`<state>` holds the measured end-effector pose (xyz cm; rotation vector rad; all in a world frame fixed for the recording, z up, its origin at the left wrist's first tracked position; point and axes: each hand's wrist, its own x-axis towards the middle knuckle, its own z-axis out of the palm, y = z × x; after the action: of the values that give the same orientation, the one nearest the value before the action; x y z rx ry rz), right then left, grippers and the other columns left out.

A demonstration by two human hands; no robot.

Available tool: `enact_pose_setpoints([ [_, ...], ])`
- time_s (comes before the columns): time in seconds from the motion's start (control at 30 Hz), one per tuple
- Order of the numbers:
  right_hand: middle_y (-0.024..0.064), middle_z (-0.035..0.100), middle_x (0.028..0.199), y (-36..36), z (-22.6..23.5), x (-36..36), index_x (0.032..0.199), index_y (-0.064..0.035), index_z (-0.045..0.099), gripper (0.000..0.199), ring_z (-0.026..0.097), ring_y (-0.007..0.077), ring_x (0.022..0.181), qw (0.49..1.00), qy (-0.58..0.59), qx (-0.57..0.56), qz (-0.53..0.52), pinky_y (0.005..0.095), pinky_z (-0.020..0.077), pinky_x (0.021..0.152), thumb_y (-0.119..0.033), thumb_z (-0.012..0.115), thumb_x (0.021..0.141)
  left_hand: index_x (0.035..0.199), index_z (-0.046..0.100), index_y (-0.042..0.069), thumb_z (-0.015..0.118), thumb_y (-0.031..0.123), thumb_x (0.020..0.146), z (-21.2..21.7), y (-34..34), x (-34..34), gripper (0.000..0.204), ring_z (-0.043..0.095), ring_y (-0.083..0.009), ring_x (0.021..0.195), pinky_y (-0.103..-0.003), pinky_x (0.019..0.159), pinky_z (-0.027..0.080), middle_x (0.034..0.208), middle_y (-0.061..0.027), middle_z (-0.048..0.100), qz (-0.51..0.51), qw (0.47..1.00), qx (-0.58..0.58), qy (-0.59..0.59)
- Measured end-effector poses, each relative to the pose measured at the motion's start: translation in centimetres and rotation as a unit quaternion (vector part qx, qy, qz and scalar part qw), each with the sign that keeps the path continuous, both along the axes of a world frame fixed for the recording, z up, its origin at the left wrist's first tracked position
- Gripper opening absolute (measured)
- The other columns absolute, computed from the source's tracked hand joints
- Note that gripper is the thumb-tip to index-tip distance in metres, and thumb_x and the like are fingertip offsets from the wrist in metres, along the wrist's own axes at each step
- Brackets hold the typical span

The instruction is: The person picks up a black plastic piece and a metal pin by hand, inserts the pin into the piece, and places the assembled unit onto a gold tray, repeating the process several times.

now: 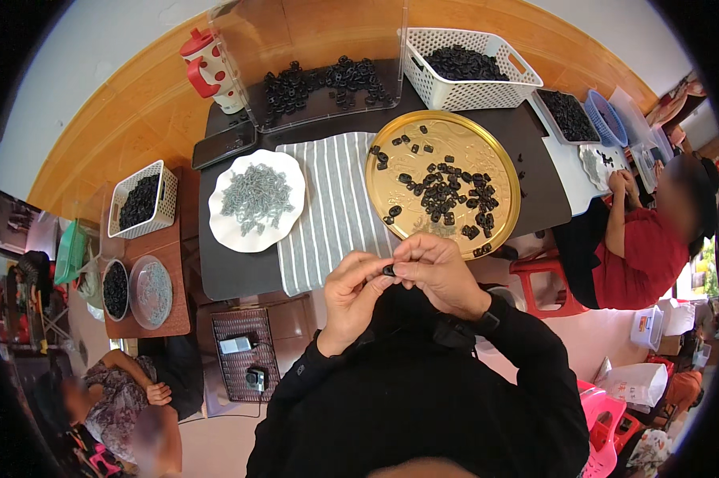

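Black plastic piece [388, 271] sits near the centre of the frame, at the fingertips of our left hand [351, 293], which pinches it from the left. Our right hand [441, 279] lies just beside it on the right, though we cannot tell whether that one grips it too; the long axis is too small to read. Above, the gold tray [471, 139] holds similar black pieces [437, 196].
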<state>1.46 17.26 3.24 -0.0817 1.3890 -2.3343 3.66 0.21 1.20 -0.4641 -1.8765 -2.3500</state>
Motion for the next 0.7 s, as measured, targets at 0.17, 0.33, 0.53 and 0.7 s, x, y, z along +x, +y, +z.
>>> enact_pose_setpoints([
  [0.17, 0.0114, 0.060, 0.082, 0.3, 0.2, -1.9, 0.089, 0.0007, 0.064, 0.009, 0.060, 0.0209, 0.073, 0.850, 0.344, 0.398, -0.025, 0.0293, 0.0466, 0.061, 0.001, 0.063, 0.080, 0.094, 0.068, -0.002, 0.068, -0.005, 0.078, 0.0, -1.3, -0.5, 0.016, 0.057, -0.0148, 0.075, -0.024, 0.064, 0.045, 0.084, -0.0075, 0.059, 0.138, 0.973, -0.166, 0.076],
  [0.33, 0.0167, 0.055, 0.111, -0.2, 0.1, -4.3, 0.098, -0.0021, 0.065, 0.021, 0.050, 0.0335, 0.106, 0.594, 0.449, 0.668, -0.012, 0.0384, 0.0431, 0.080, -0.011, 0.064, 0.079, 0.087, 0.067, 0.000, 0.067, -0.006, 0.073, -1.4, -1.7, -2.5, 0.016, 0.054, -0.0287, 0.073, -0.035, 0.062, 0.045, 0.081, -0.0113, 0.055, 0.285, 0.855, -0.382, 0.205],
  [0.53, 0.0213, 0.050, 0.121, -0.9, -0.4, -2.4, 0.104, -0.0004, 0.065, 0.030, 0.043, 0.0389, 0.115, 0.610, 0.453, 0.649, -0.039, 0.0477, 0.0368, 0.090, -0.011, 0.066, 0.076, 0.092, 0.066, -0.004, 0.063, -0.007, 0.071, -2.7, -1.8, -1.7, 0.021, 0.053, -0.0314, 0.081, -0.039, 0.070, 0.045, 0.087, -0.0144, 0.055, 0.230, 0.850, -0.431, 0.198],
  [0.7, 0.0204, 0.051, 0.121, 0.0, -1.7, -1.8, 0.102, 0.0002, 0.063, 0.029, 0.044, 0.0392, 0.115, 0.624, 0.451, 0.634, -0.078, 0.0469, 0.0360, 0.093, -0.003, 0.066, 0.073, 0.096, 0.065, -0.005, 0.064, -0.007, 0.074, -2.4, -2.1, -1.5, 0.022, 0.052, -0.0314, 0.083, -0.038, 0.072, 0.045, 0.092, -0.0148, 0.055, 0.247, 0.861, -0.404, 0.184],
])
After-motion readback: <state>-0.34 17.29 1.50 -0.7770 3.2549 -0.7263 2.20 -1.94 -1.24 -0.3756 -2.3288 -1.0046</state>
